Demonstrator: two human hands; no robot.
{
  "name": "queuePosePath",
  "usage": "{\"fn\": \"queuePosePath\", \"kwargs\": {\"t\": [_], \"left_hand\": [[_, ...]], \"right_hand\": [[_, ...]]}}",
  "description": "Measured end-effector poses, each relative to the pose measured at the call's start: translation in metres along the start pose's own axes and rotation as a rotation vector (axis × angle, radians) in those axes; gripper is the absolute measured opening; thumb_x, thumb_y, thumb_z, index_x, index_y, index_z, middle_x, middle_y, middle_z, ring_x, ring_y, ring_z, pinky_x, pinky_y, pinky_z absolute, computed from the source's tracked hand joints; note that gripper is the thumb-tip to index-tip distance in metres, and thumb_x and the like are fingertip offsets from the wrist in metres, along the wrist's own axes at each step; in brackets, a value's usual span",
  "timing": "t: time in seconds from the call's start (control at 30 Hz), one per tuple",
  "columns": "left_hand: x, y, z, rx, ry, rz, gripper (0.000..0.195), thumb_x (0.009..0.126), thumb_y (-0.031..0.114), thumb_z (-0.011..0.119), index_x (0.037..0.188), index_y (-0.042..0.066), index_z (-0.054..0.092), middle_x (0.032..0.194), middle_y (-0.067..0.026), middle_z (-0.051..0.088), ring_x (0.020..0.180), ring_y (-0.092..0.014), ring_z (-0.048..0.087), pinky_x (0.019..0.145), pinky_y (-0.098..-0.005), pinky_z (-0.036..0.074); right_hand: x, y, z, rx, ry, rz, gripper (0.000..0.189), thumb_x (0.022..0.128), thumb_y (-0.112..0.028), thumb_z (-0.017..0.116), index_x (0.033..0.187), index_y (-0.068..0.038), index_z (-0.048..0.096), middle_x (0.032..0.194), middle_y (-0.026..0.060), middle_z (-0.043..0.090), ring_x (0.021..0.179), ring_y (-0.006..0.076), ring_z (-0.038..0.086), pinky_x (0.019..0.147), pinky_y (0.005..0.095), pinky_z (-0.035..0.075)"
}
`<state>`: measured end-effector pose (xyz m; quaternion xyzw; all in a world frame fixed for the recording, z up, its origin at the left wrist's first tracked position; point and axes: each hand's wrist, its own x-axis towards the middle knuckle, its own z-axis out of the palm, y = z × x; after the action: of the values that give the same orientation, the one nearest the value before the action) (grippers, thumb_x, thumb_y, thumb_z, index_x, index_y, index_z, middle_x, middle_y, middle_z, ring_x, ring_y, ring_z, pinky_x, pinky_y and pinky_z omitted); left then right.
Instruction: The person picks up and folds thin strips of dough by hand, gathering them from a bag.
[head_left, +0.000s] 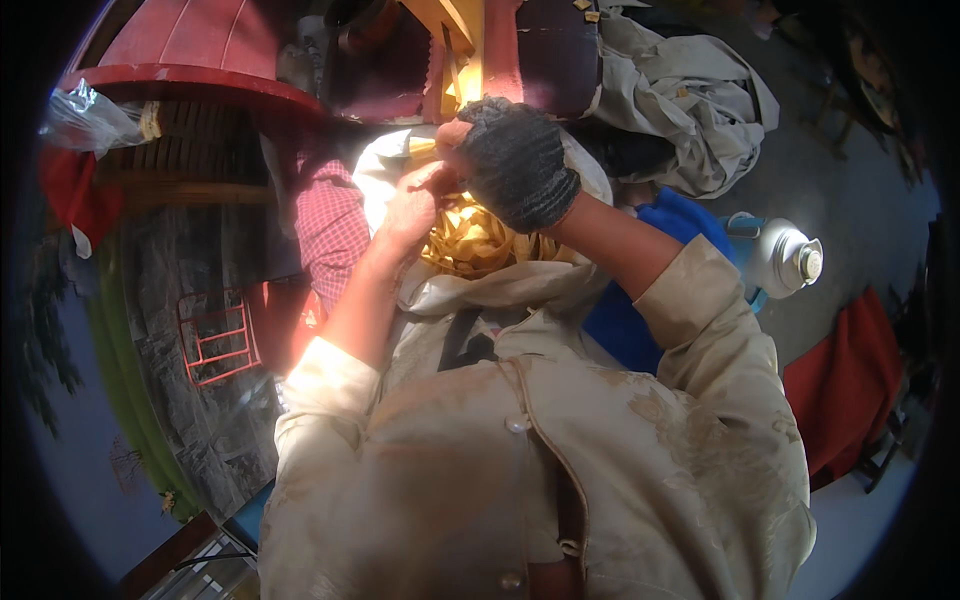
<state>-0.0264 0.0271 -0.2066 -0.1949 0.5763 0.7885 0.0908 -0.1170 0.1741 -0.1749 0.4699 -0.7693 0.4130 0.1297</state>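
My bare left hand (414, 204) and my right hand (519, 161), in a dark grey knitted glove, meet over an open white sack (495, 289). The fingers of both are bent and drawn close together. Whatever lies between the fingertips is hidden by the fingers and glare. Thin, curled yellow strips (469, 240) fill the sack's mouth below them, and its rim is rolled outward. Just beyond my hands, a yellow wooden piece (471, 67) stands in bright sunlight against a dark padded surface (555, 56).
Grey-white cloth (682, 97) lies bunched at the far right. A white and blue jug (784, 259) stands beyond blue fabric (619, 326) by my right arm. Red cloth (847, 390) hangs farther right. On the left are a red curved-edged object (195, 45), a clear plastic bag (94, 120) and a red metal frame (221, 341).
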Motion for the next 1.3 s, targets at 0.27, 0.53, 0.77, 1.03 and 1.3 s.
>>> {"fn": "queuePosePath", "kwargs": {"t": [0.27, 0.53, 0.77, 1.03, 1.3], "left_hand": [[-0.023, -0.015, -0.001, -0.892, -0.301, -0.144, 0.030, 0.092, 0.014, 0.041, 0.119, 0.001, 0.046, 0.109, -0.0100, 0.055, 0.087, -0.015, 0.057, 0.068, -0.0262, 0.053], [-0.031, 0.005, 0.038, -0.451, 0.133, -0.164, 0.021, 0.089, 0.010, 0.043, 0.106, 0.004, 0.055, 0.079, -0.0024, 0.053, 0.068, -0.011, 0.051, 0.064, -0.0265, 0.046], [-0.042, 0.024, 0.037, 0.954, 0.371, 0.640, 0.015, 0.085, 0.002, 0.048, 0.092, 0.003, 0.061, 0.079, -0.0079, 0.060, 0.069, -0.019, 0.058, 0.066, -0.0292, 0.047], [-0.033, 0.026, 0.027, 0.930, 0.345, 0.920, 0.016, 0.089, 0.000, 0.047, 0.101, 0.002, 0.058, 0.088, -0.0108, 0.062, 0.082, -0.022, 0.062, 0.071, -0.0274, 0.047], [-0.033, 0.043, 0.029, -0.072, -0.019, 0.288, 0.020, 0.091, 0.007, 0.047, 0.107, -0.001, 0.055, 0.098, -0.0092, 0.062, 0.090, -0.017, 0.059, 0.084, -0.0298, 0.048]], "right_hand": [[-0.030, -0.023, 0.013, 0.280, -0.142, -0.169, 0.008, 0.079, -0.012, 0.059, 0.086, -0.010, 0.056, 0.079, 0.0101, 0.055, 0.077, 0.0285, 0.055, 0.069, 0.0368, 0.046], [-0.021, -0.017, 0.003, 0.687, -0.116, 0.369, 0.018, 0.085, -0.017, 0.057, 0.098, -0.006, 0.057, 0.086, 0.0099, 0.056, 0.082, 0.0256, 0.058, 0.073, 0.0341, 0.047], [-0.027, 0.017, 0.032, 0.011, 0.059, -0.157, 0.013, 0.078, -0.009, 0.057, 0.090, -0.004, 0.055, 0.079, 0.0098, 0.055, 0.075, 0.0237, 0.057, 0.063, 0.0341, 0.046], [-0.012, -0.011, 0.007, 1.422, -0.485, 1.044, 0.025, 0.088, -0.032, 0.053, 0.090, -0.008, 0.058, 0.065, 0.0023, 0.053, 0.049, 0.0128, 0.048, 0.048, 0.0262, 0.040], [-0.009, 0.002, -0.010, 0.209, -0.176, 0.086, 0.029, 0.084, -0.029, 0.060, 0.093, -0.002, 0.062, 0.088, 0.0146, 0.061, 0.079, 0.0290, 0.060, 0.071, 0.0340, 0.049]]}}
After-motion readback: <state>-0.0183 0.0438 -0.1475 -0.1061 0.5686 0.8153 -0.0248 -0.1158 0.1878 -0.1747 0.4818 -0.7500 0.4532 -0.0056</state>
